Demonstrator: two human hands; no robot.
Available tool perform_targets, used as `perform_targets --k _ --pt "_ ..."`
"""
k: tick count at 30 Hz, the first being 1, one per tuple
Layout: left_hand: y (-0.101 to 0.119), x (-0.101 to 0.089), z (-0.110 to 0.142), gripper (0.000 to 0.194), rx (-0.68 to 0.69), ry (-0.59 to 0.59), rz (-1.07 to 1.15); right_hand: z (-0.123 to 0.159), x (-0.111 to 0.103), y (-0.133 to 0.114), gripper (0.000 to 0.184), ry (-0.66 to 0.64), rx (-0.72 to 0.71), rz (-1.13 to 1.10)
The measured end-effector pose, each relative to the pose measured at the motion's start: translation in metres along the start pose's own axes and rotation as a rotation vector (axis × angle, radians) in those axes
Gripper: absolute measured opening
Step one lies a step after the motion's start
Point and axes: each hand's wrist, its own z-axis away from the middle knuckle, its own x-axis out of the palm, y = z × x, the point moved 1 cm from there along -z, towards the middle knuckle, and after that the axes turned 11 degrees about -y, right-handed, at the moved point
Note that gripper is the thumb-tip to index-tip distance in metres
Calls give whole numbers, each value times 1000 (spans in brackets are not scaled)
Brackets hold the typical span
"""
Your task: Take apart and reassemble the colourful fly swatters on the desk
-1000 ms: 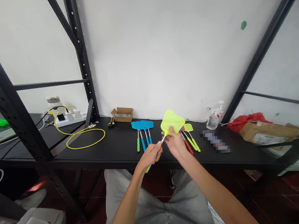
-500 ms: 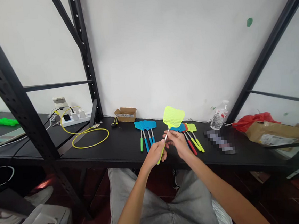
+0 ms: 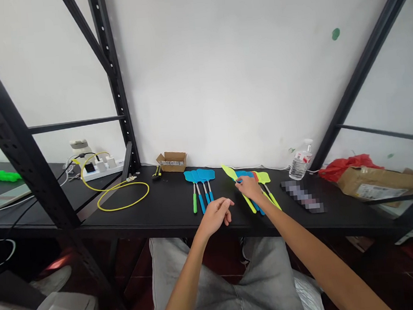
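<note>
Yellow-green plastic fly swatter (image 3: pixel 229 172) lies on a black shelf top (image 3: pixel 160 205), its mesh head tilted up and its handle slanting across the pile of swatters beneath the right hand (image 3: pixel 249 189). It looks very light and springy, with a floppy head and a slim shaft, so the firm handle end is the sensible place to take hold.

Far left of the swatter runs a looped yellow cable (image 3: pixel 124 208), with a white power strip (image 3: pixel 101 168) behind it. Nearer the swatter, a small cardboard box (image 3: pixel 173 162) sits against the wall, and a row of blue swatters (image 3: pixel 199 175) lies just left of the left hand (image 3: pixel 215 217). That hand hovers empty just left of the swatter, its fingers loosely curled and apart from everything.

The right hand's fingers (image 3: pixel 241 183) rest on the swatter's shaft, though whether they are closed around it cannot be told. Beside it, a yellow swatter (image 3: pixel 263 177) overlaps the pile. Further right stand a plastic water bottle (image 3: pixel 299 166), a red bag (image 3: pixel 345 168) and a brown parcel (image 3: pixel 378 183).
</note>
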Motion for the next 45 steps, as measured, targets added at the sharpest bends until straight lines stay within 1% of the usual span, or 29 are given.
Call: perform_targets --k 3,6,8,12,14,19,24,26,29,31,33,36,41,45 --pt "1 0 1 46 1 -9 -10 4 6 -1 37 28 47 55" --pt "1 0 1 46 3 -7 -19 9 4 -2 41 71 58 71" --pt "1 0 1 46 4 -2 -22 14 3 -1 43 82 34 70" --pt "1 0 1 47 5 -3 -22 23 4 0 36 39 -11 95" --pt "2 0 1 47 3 -5 -25 27 5 -2 34 37 -36 110" --pt "2 0 1 46 -5 -3 -36 38 7 -11 33 64 -70 149" --pt "3 0 1 46 -5 -3 -44 48 8 -19 36 54 -60 172" --pt "4 0 1 46 -1 -9 -47 53 7 -22 36 79 -67 166" --pt "3 0 1 44 1 -10 -53 58 6 -33 33 116 -139 111" --pt "2 0 0 43 8 4 -50 58 7 -44 31 62 -201 21" --pt "0 -1 0 42 20 29 -32 55 10 -55 30 -39 -228 -79" --pt "-2 -1 -1 42 26 51 -1 45 18 -69 30 -147 -180 -145" --pt "-4 -1 0 44 25 43 -27 25 31 -83 37 -150 -104 -76" --pt "-4 -1 0 45 21 42 -20 12 35 -89 26 -231 -95 -71"
